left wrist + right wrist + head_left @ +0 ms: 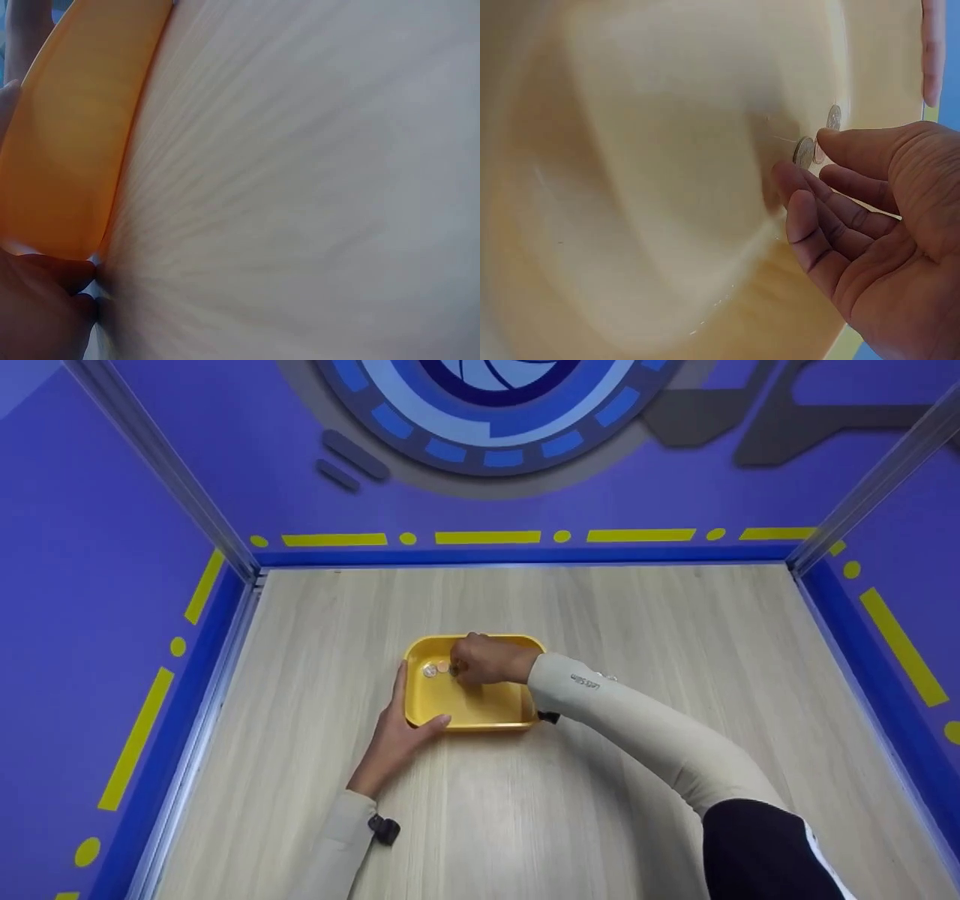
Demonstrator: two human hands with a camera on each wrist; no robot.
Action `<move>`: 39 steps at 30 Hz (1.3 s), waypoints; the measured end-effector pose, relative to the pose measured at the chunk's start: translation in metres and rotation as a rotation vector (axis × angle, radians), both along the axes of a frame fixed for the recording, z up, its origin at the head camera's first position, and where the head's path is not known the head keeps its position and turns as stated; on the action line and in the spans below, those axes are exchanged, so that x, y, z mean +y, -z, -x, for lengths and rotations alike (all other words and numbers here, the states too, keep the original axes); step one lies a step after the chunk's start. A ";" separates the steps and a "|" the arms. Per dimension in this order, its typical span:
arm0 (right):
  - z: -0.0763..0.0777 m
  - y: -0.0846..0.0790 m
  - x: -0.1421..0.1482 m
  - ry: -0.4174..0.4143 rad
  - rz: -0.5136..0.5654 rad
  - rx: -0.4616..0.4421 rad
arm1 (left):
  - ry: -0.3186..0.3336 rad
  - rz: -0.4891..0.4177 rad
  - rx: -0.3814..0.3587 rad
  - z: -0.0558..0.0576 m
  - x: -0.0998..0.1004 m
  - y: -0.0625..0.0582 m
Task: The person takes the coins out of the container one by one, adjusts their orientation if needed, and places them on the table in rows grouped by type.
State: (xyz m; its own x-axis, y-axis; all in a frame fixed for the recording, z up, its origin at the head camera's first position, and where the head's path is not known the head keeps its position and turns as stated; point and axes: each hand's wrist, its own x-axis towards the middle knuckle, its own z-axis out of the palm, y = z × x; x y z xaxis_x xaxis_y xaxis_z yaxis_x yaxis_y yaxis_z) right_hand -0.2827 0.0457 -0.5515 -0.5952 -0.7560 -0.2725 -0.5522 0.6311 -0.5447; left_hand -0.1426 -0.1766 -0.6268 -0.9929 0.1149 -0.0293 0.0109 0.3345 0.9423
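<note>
right grip (484,660) pinching one coin (804,152) toward yellow tray (476,708)'s left edge, left grip (395,735) clasping near-left corner; apparently mid coin-handling, next calling for careful lift or release.

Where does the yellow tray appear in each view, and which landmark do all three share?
Head: the yellow tray sits just below the picture's centre.
Left wrist: its outer wall slants down the left side.
Right wrist: its inside fills most of the picture.
Shared landmark: the left hand, at the tray's left in head, bottom left in left wrist, top right edge in right wrist.
</note>
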 end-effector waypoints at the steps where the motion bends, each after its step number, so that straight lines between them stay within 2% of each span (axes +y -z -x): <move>1: 0.000 0.001 -0.001 -0.005 -0.004 0.004 | 0.002 0.002 0.000 0.000 0.000 0.000; 11: 0.000 0.003 -0.010 -0.039 -0.040 0.000 | -0.002 0.016 -0.020 0.000 0.000 -0.001; 15: 0.001 0.002 -0.013 -0.084 -0.085 0.037 | -0.003 0.021 -0.023 -0.001 -0.001 -0.001; 21: 0.002 0.008 -0.018 -0.142 -0.066 0.108 | 0.000 0.012 -0.022 -0.001 -0.001 -0.001; 33: 0.007 0.014 -0.019 -0.104 -0.055 0.021 | 0.009 0.018 0.003 0.001 0.000 -0.003; 39: 0.007 0.016 -0.017 -0.104 0.036 -0.033 | 0.009 0.008 0.003 0.000 0.000 -0.001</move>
State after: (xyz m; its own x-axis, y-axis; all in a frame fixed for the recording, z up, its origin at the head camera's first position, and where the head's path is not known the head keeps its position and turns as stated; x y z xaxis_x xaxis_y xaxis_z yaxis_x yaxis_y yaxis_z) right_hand -0.2901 0.0286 -0.5678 -0.5039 -0.8230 -0.2623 -0.5952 0.5509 -0.5850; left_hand -0.1427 -0.1767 -0.6262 -0.9919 0.1237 -0.0274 0.0167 0.3419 0.9396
